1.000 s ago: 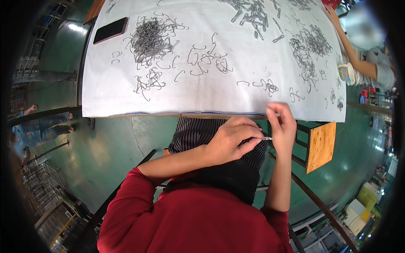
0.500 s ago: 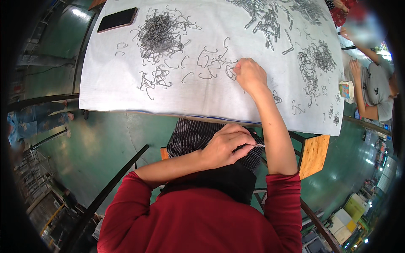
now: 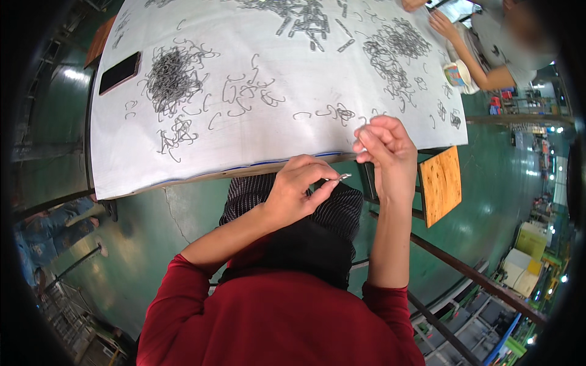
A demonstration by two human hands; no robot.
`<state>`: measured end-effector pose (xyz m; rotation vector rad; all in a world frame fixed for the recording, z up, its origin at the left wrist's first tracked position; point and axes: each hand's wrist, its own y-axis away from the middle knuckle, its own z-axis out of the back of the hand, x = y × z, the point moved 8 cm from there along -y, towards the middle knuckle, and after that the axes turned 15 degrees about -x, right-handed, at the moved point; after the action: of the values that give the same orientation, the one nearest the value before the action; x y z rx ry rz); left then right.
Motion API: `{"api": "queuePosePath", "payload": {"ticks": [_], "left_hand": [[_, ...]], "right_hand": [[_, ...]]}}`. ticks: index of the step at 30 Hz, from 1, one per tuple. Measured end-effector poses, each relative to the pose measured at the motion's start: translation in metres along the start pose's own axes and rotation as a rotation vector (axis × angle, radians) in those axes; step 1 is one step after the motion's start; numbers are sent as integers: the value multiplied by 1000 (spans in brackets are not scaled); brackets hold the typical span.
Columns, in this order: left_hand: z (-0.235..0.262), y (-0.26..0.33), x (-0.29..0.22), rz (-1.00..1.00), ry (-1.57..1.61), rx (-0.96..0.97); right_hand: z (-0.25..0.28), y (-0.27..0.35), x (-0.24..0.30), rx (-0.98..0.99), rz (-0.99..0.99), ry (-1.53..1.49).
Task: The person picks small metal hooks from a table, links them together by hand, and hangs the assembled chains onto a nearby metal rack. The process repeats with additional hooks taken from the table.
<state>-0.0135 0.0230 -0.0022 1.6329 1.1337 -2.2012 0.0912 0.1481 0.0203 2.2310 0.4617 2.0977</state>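
Observation:
Over my lap, my left hand [image 3: 300, 190] is closed in a pinch on a small metal piece [image 3: 345, 176], whose shiny end sticks out past the fingertips. My right hand [image 3: 390, 146] is raised at the table's near edge, thumb and fingertips pressed together. A thin curved wire shows beside those fingertips, but whether it is held or lies on the cloth behind is unclear. Just beyond, a few loose bent wire hooks [image 3: 343, 113] lie on the white cloth [image 3: 262, 137]. More wire hooks [image 3: 244, 93] are scattered farther left, beside a dense heap of them [image 3: 171, 76].
A dark phone [image 3: 120, 73] lies at the table's left. Flat metal links [image 3: 308, 21] are spread at the far side, and another hook heap [image 3: 397, 52] lies to the right. A paper cup [image 3: 456, 74] stands near a co-worker's arm [image 3: 467, 58]. A wooden stool [image 3: 441, 186] is at my right.
My right hand has lifted off the scattered hooks and come back toward me, turning palm inward. My left hand still pinches the metal piece. The whole view has shifted and turned.

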Motion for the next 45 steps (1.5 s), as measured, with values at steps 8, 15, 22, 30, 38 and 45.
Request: {"api": "queuePosePath", "payload": {"ticks": [8, 15, 22, 30, 38, 45], "left_hand": [[-22, -2, -15, -46, 13, 58], [-41, -2, -25, -97, 19, 134], [-54, 0, -32, -91, 52, 136], [-58, 2, -37, -155, 28, 143], [-66, -6, -47, -347, -23, 181], [-123, -28, -13, -163, 58, 399]], "right_hand": [[54, 67, 14, -61, 220, -160], [75, 80, 11, -60, 179, -150], [87, 86, 14, -37, 200, -152], [94, 88, 10, -171, 120, -31], [93, 87, 32, -324, 265, 69], [133, 111, 108, -641, 542, 341]]}}
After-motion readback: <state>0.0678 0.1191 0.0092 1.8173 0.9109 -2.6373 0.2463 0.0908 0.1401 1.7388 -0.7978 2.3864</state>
